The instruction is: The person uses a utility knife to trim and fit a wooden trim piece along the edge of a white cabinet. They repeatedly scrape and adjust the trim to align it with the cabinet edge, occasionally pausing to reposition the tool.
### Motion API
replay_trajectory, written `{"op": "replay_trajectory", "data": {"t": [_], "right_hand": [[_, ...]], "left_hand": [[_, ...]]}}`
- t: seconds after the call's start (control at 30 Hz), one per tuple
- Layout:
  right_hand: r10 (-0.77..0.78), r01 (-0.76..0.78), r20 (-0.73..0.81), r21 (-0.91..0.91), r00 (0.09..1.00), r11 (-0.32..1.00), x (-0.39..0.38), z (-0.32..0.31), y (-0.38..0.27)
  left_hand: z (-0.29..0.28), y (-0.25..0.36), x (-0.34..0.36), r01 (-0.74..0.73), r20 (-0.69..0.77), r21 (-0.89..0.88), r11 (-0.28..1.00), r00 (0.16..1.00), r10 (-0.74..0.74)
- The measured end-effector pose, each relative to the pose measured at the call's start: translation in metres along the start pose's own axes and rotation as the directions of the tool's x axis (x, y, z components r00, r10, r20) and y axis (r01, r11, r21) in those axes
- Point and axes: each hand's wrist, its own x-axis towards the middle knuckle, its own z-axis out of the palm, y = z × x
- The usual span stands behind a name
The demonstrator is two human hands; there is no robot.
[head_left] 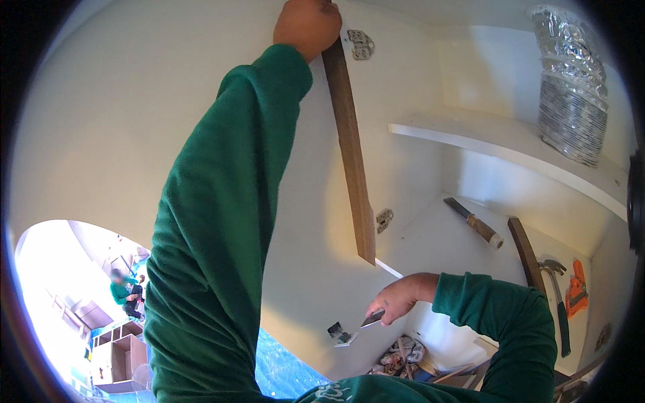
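Observation:
My left hand [306, 27] grips a long dark wooden strip [351, 154] near its top, against the white cabinet panel [295, 201]. Two metal hinge fittings, one high [361, 44] and one lower [383, 220], sit to the strip's right. Down at the centre, my right hand [396, 301] is closed on a thin flat metal tool [373, 318], possibly a blade. Its tip is beside a small metal piece [339, 334] on the panel; whether they touch I cannot tell.
A silver flexible duct [570, 94] stands on the upper shelf [470, 134]. Below lie a chisel [474, 221], a wood piece [525, 252], a hammer [557, 295] and an orange tool [576, 289]. Debris [403, 356] sits underneath. Another person [124, 294] is among furniture [115, 359], lower left.

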Motion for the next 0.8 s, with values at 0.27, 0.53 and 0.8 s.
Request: {"op": "replay_trajectory", "data": {"t": [0.27, 0.53, 0.8], "right_hand": [[-0.029, 0.028, -0.018, -0.027, 0.999, 0.999, 0.005, -0.002, -0.004], [-0.009, 0.008, -0.029, -0.037, 1.000, 0.999, 0.001, 0.003, -0.004], [-0.158, 0.156, -0.007, -0.102, 0.987, 0.982, 0.018, 0.003, 0.010]], "left_hand": [[-0.015, -0.054, 0.004, -0.342, 0.043, 0.303, 0.889, 0.937, 0.346], [-0.034, 0.010, 0.002, 0.522, 0.346, -0.337, 0.784, 0.843, -0.413], [0.006, -0.045, 0.015, -0.371, 0.428, 0.452, 0.811, 0.888, 0.168]]}}
